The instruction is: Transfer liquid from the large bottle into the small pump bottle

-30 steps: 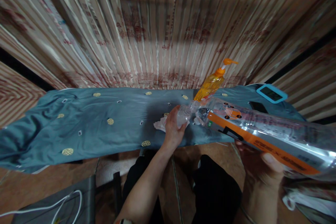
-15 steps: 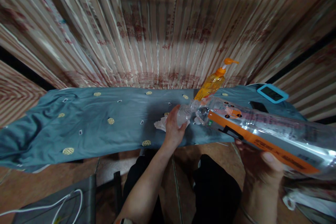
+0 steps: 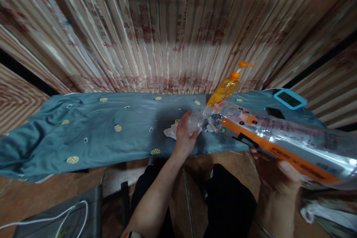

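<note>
My right hand (image 3: 279, 173) is wrapped round a large clear plastic bottle (image 3: 292, 148) with an orange and grey label. The bottle is tilted almost level, its neck pointing left. My left hand (image 3: 184, 134) grips a small clear bottle (image 3: 196, 121), and the two mouths meet or nearly meet; I cannot tell whether they touch. Beneath my left hand lies crumpled white tissue (image 3: 170, 131) on the blue-green patterned cloth (image 3: 134, 119). Just behind the large bottle's neck stands an orange pump bottle (image 3: 225, 87) holding yellow-orange liquid.
A blue-framed digital clock (image 3: 290, 99) lies at the right end, with a dark flat object (image 3: 275, 113) near it. A striped curtain (image 3: 167, 37) hangs behind. At lower left, a white cable (image 3: 41, 220) rests on a grey stool (image 3: 92, 212).
</note>
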Tool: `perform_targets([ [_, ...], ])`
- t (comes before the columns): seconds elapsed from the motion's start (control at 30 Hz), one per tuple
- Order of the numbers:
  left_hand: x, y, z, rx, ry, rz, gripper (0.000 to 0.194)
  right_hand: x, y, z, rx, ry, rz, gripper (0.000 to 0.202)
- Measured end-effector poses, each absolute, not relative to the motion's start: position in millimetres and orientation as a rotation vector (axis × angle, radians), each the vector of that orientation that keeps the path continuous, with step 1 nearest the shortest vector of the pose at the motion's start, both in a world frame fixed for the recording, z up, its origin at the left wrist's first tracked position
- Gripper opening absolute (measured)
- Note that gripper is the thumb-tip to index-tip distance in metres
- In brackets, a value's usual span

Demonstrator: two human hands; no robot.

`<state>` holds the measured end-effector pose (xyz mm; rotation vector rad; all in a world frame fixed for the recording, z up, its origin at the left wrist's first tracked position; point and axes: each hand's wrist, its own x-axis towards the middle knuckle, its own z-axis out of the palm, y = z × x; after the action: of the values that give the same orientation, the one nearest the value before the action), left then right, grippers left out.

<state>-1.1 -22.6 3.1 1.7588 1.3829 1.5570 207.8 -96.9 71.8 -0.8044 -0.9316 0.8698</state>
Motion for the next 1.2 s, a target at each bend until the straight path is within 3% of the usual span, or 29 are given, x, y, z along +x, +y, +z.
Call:
perform_targets([
  [1.2, -0.6, -22.4, 2.6, 1.743, 1.378, 1.556, 0.063, 207.8, -94.4, 73.8, -0.780, -1.017, 0.846, 0.028],
])
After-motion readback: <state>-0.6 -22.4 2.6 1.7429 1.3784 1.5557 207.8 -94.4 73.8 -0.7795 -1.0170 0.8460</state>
